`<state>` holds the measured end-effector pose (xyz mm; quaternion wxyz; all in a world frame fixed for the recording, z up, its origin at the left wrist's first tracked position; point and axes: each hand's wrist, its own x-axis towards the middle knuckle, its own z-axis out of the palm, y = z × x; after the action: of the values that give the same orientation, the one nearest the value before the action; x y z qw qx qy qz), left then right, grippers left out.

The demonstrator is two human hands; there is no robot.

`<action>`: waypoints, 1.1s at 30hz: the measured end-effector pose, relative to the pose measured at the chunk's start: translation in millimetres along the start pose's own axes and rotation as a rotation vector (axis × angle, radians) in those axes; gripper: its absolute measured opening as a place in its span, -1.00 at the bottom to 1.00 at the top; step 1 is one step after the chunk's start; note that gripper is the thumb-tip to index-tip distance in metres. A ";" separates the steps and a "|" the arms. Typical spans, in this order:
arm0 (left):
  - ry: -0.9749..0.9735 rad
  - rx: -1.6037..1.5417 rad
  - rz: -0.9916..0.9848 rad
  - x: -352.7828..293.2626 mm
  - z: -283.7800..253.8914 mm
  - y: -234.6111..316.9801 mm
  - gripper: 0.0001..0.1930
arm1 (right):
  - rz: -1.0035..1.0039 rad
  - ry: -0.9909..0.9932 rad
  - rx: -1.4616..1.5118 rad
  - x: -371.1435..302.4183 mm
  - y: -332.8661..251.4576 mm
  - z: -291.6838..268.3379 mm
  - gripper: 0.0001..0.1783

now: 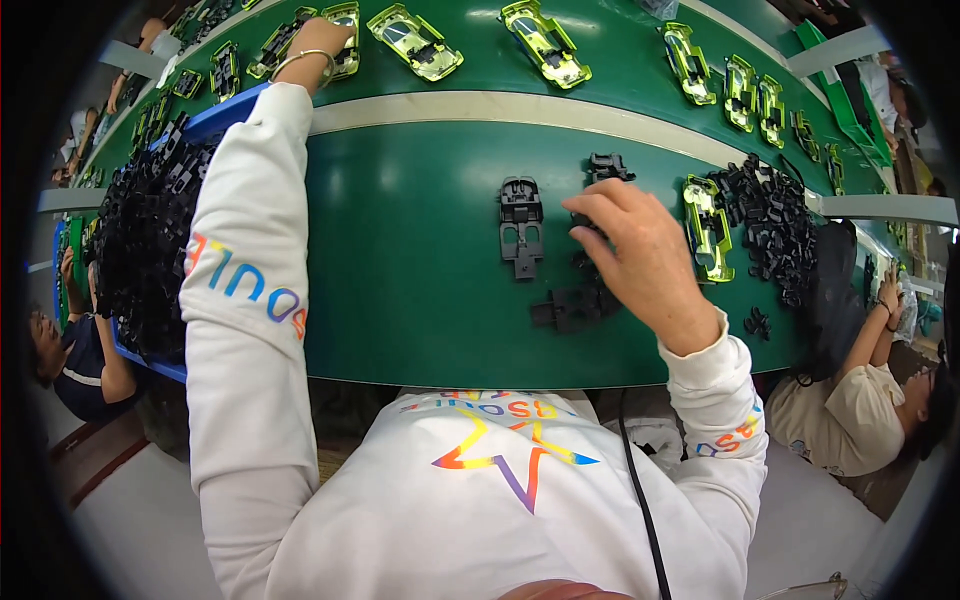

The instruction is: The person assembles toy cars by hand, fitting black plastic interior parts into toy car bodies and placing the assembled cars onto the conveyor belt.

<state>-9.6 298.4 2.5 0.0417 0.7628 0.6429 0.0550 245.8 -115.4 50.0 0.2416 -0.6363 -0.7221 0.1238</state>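
My left hand reaches to the far side, over the belt, and touches or hovers at a yellow-green toy car shell; its fingertips are hidden. Above the table, my right hand has its thumb and forefinger apart, with dark parts partly hidden beneath. To its left lies a long black toy car chassis. Another black chassis lies below the hand, and a small black part beyond it. On the hand's right rests a yellow-green car shell.
A blue bin heaped with black parts stands at the left. Black parts are piled on the right. More car shells line the green belt behind a pale rail. Other people sit at both sides.
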 end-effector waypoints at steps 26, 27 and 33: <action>-0.226 -2.280 -0.258 -278.1 19.9 53.8 -0.57 | -0.138 -0.079 -0.315 1.1 -37.2 54.9 -0.54; -0.237 -2.281 -0.243 -281.3 19.9 52.0 -0.53 | -0.154 -0.074 -0.303 1.7 -34.8 49.2 -0.51; -0.203 -2.287 -0.221 -285.8 17.7 47.0 -0.51 | -0.274 -0.031 -0.375 4.0 -31.8 44.7 -0.44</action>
<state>-9.1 8.9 -17.3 0.7647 0.2196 0.2745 0.5400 195.6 -110.9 28.1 0.1224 -0.5640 -0.8158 -0.0369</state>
